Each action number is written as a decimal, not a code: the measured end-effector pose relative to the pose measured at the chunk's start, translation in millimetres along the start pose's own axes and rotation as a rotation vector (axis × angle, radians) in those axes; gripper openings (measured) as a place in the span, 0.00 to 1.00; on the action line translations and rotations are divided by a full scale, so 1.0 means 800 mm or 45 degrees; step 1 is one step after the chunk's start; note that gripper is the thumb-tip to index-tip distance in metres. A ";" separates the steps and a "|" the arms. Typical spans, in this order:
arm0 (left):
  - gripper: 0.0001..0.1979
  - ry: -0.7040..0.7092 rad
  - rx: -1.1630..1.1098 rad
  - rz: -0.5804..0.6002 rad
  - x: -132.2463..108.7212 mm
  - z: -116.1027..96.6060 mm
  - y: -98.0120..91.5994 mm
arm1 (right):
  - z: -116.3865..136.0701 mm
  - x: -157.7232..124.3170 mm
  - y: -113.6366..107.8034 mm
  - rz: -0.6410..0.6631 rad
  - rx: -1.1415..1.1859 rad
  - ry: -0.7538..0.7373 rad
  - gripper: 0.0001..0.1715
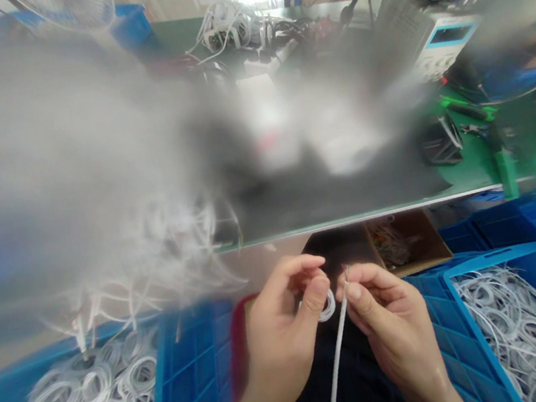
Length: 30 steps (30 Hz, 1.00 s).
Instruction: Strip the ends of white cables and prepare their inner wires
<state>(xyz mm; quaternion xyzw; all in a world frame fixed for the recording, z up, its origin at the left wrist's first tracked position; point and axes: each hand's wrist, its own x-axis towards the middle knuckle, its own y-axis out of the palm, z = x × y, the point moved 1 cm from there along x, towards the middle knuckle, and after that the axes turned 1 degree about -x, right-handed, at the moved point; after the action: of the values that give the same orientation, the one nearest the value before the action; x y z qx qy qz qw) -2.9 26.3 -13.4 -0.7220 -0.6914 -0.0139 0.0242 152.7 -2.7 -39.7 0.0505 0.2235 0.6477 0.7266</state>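
In the head view, my right hand [394,319] pinches the end of a white cable [338,354] between thumb and fingers. Short thin wire ends, one of them reddish, stick up from its tip. The cable runs down from there toward my lap. My left hand [284,335] is beside it, fingers curled around a small white cable coil [327,307], most of which is hidden behind the thumb and palm. Both hands are close together, below the front edge of the green workbench [472,165].
Blue crates with white coiled cables stand left [157,389] and right [477,338]. A cardboard box [433,238] sits under the bench. On top are a black mat [288,205], a white instrument [445,43] and green-handled tools [507,170]. Grey blur covers much of the upper left.
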 end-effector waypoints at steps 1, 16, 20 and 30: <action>0.07 -0.066 -0.047 0.007 -0.001 0.002 0.002 | 0.000 0.000 0.000 -0.002 0.000 -0.003 0.05; 0.11 -0.406 -0.522 0.218 -0.008 0.001 0.022 | 0.035 0.003 0.004 -0.065 -0.436 -0.229 0.04; 0.08 -0.371 -0.393 0.168 -0.001 -0.003 0.018 | 0.045 0.006 -0.003 -0.042 -0.713 -0.389 0.05; 0.06 -0.243 -0.226 0.135 0.000 -0.013 0.018 | 0.084 0.011 -0.017 -0.071 -0.875 -0.632 0.07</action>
<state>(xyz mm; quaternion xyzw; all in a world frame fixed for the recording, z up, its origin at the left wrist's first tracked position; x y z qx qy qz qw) 11.9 25.5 -3.2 -0.7549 -0.6474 -0.0050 -0.1049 191.6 18.5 13.1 -0.0463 -0.1860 0.6328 0.7502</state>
